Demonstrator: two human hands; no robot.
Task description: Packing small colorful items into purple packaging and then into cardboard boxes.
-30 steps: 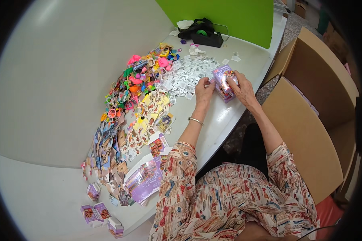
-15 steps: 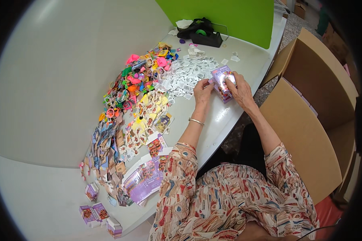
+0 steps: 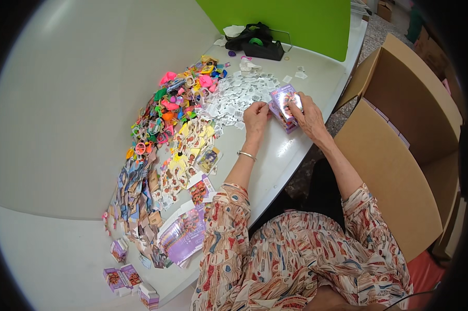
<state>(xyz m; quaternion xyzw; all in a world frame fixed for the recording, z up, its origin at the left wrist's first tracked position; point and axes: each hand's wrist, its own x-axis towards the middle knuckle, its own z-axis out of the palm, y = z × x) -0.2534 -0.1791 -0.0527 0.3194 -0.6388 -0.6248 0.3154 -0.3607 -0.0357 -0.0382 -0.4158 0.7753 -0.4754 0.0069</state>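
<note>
My right hand (image 3: 312, 118) grips a small purple printed cardboard box (image 3: 285, 97), its thumb lying across the shiny front. Under or behind that box shows another purple printed part, which may be a second box or its side. At its left edge, my left hand (image 3: 256, 123) has its fingers curled together in a pinch. Whatever those fingers hold, if anything, is too small to make out. Beside the left hand spreads a pile of small white paper pieces (image 3: 234, 96).
A heap of colourful small toys (image 3: 169, 106), printed yellow cut-outs (image 3: 184, 150) and bluish packets (image 3: 133, 194) lie leftward. Flat purple cartons (image 3: 184, 236) and several small boxes (image 3: 122, 277) sit nearer. A black tape dispenser (image 3: 265, 50) stands far back; a large open carton (image 3: 384, 176) is right.
The box in my right hand has tilted slightly, its front turning. My left hand has shifted a little to the left, its fingers more curled at the box's edge.
</note>
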